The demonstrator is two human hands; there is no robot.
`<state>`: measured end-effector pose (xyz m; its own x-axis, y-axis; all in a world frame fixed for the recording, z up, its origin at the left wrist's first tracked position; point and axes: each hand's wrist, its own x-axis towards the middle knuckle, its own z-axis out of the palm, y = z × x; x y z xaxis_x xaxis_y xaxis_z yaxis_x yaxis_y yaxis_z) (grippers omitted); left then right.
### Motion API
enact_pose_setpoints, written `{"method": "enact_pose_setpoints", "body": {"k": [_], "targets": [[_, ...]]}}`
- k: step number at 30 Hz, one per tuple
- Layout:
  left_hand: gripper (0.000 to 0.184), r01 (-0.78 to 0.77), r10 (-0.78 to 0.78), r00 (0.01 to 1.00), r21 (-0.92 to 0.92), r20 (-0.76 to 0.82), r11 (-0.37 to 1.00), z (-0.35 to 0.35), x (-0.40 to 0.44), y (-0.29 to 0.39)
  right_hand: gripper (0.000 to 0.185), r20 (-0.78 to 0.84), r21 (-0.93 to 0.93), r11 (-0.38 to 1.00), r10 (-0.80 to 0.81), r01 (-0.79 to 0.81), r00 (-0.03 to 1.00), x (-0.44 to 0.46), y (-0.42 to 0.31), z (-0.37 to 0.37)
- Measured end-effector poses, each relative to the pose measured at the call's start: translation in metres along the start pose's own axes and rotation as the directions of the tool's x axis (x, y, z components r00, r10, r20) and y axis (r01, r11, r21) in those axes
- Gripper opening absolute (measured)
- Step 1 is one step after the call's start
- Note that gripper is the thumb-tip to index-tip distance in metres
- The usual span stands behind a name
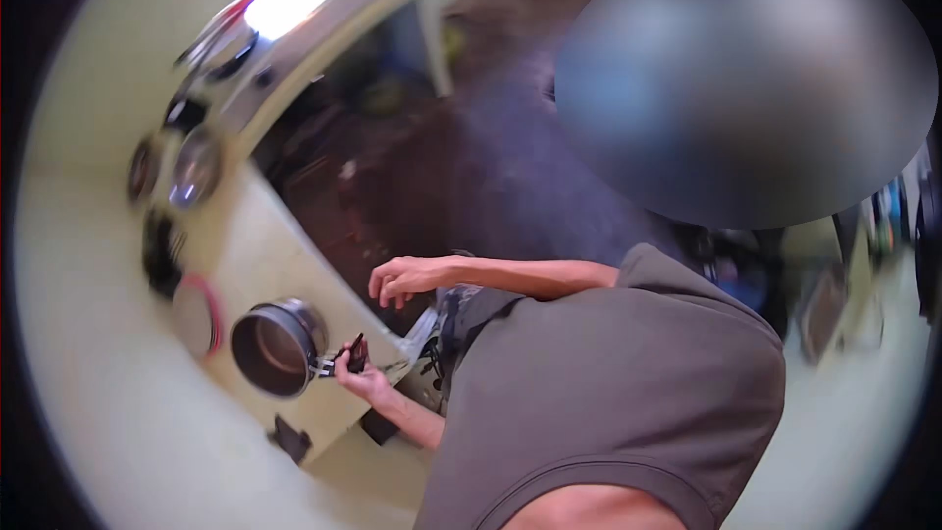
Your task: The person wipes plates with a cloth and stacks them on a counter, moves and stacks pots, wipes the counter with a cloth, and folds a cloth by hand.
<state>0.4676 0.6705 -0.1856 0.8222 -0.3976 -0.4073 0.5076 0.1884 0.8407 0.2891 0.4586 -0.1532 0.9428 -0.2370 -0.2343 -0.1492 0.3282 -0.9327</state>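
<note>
A dark grey cooking pot (280, 348) with a black handle is at the left, over the pale counter (260, 240). Its round mouth faces me, and its inside looks brownish. My left hand (361, 378) is closed around the black handle. Above it in the view, my right hand (397, 280) hangs in the air past the counter's edge. Its fingers are loosely bent and apart, with nothing visible in them.
Beside the pot stands a round pink-rimmed item (201, 314). Shiny metal vessels (196, 167) sit farther along the wall. A small black object (291, 439) lies near the counter's lower end. A blurred oval covers the upper right.
</note>
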Motion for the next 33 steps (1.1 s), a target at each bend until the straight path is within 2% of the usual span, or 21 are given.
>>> {"method": "enact_pose_setpoints", "body": {"k": [2, 4, 6, 8, 10, 11, 14, 16, 17, 18, 20, 22, 24, 25, 26, 28, 29, 30, 31, 32, 33], "targets": [[0.025, 0.071, -0.083, 0.979, 0.068, 0.188, 0.995, 0.018, -0.023, 0.001, 0.037, -0.177, 0.057, 0.998, -0.016, 0.027, 0.984, -0.045, 0.011, -0.004], [0.026, 0.128, -0.171, 0.911, 0.136, 0.375, 0.982, 0.052, -0.071, 0.007, 0.038, -0.309, 0.111, 0.993, -0.005, 0.042, 0.951, -0.096, 0.016, -0.003], [0.027, 0.149, -0.27, 0.828, 0.27, 0.491, 0.951, 0.067, -0.093, -0.015, 0.039, -0.424, 0.175, 0.982, 0.012, 0.069, 0.906, -0.144, 0.025, 0.006], [0.028, 0.161, -0.391, 0.71, 0.406, 0.585, 0.9, 0.088, -0.118, -0.036, 0.055, -0.484, 0.217, 0.975, 0.068, 0.045, 0.872, -0.199, 0.033, 0.017], [0.028, 0.167, -0.52, 0.565, 0.528, 0.641, 0.833, 0.113, -0.152, -0.062, 0.066, -0.534, 0.278, 0.961, 0.141, 0.015, 0.834, -0.244, 0.043, 0.032], [0.026, 0.179, -0.579, 0.515, 0.581, 0.632, 0.794, 0.125, -0.17, -0.078, 0.069, -0.51, 0.307, 0.951, 0.127, 0.042, 0.851, -0.267, 0.049, 0.036], [0.023, 0.11, -0.735, 0.345, 0.753, 0.583, 0.648, 0.151, -0.229, -0.119, 0.067, -0.646, 0.413, 0.877, 0.092, 0.246, 0.758, -0.321, 0.045, 0.055], [0.026, -0.236, -0.807, 0.046, 0.791, 0.589, 0.564, 0.164, -0.259, -0.142, 0.067, -0.889, 0.219, 0.916, 0.045, 0.336, 0.456, -0.32, 0.081, 0.062], [0.032, -0.312, -0.825, 0.073, 0.798, 0.561, 0.515, 0.162, -0.271, -0.158, 0.067, -0.946, 0.212, 0.893, 0.086, 0.397, 0.312, -0.319, 0.096, 0.063], [0.034, -0.33, -0.741, 0.069, 0.717, 0.667, 0.615, 0.167, -0.294, -0.165, 0.067, -0.979, 0.185, 0.872, 0.125, 0.453, 0.16, -0.32, 0.105, 0.064], [0.039, -0.431, -0.68, -0.155, 0.57, 0.717, 0.699, 0.17, -0.296, -0.204, 0.048, -0.948, 0.317, 0.893, 0.301, 0.319, 0.101, -0.325, 0.153, 0.055], [0.046, -0.53, -0.726, -0.154, 0.564, 0.67, 0.633, 0.175, -0.306, -0.224, 0.033, -0.934, 0.29, 0.792, 0.358, 0.537, -0.023, -0.341, 0.139, 0.057], [0.052, -0.533, -0.792, -0.31, 0.594, 0.525, 0.603, 0.191, -0.31, -0.241, 0.026, -0.89, 0.381, 0.722, 0.456, 0.578, 0.017, -0.358, 0.144, 0.051], [0.054, -0.555, -0.795, -0.354, 0.574, 0.493, 0.603, 0.191, -0.309, -0.256, 0.024, -0.881, 0.37, 0.743, 0.471, 0.558, -0.044, -0.365, 0.145, 0.047], [0.057, -0.578, -0.797, -0.397, 0.551, 0.455, 0.602, 0.193, -0.305, -0.271, 0.026, -0.871, 0.389, 0.731, 0.491, 0.561, -0.035, -0.372, 0.149, 0.04], [0.065, -0.777, -0.897, -0.371, 0.449, 0.242, 0.443, 0.215, -0.306, -0.283, 0.033, -0.844, 0.434, 0.701, 0.537, 0.566, -0.017, -0.381, 0.158, 0.028], [0.084, -0.834, -0.913, -0.355, 0.373, 0.2, 0.406, 0.226, -0.309, -0.286, 0.03, -0.845, 0.413, 0.697, 0.533, 0.586, -0.038, -0.383, 0.175, 0.021], [0.087, -0.851, -0.927, -0.33, 0.367, 0.179, 0.374, 0.234, -0.309, -0.286, 0.027, -0.845, 0.399, 0.693, 0.532, 0.6, -0.052, -0.385, 0.182, 0.013], [0.092, -0.867, -0.94, -0.301, 0.366, 0.159, 0.339, 0.239, -0.31, -0.286, 0.026, -0.847, 0.412, 0.733, 0.527, 0.541, -0.07, -0.392, 0.19, 0.006], [0.096, -0.881, -0.952, -0.27, 0.362, 0.144, 0.305, 0.243, -0.307, -0.29, 0.027, -0.828, 0.454, 0.703, 0.56, 0.548, -0.032, -0.395, 0.195, -0.007], [0.108, -0.884, -0.957, -0.29, 0.381, 0.007, 0.271, 0.249, -0.3, -0.303, 0.028, -0.809, 0.467, 0.634, 0.588, 0.616, 0.007, -0.401, 0.201, -0.018]]}}
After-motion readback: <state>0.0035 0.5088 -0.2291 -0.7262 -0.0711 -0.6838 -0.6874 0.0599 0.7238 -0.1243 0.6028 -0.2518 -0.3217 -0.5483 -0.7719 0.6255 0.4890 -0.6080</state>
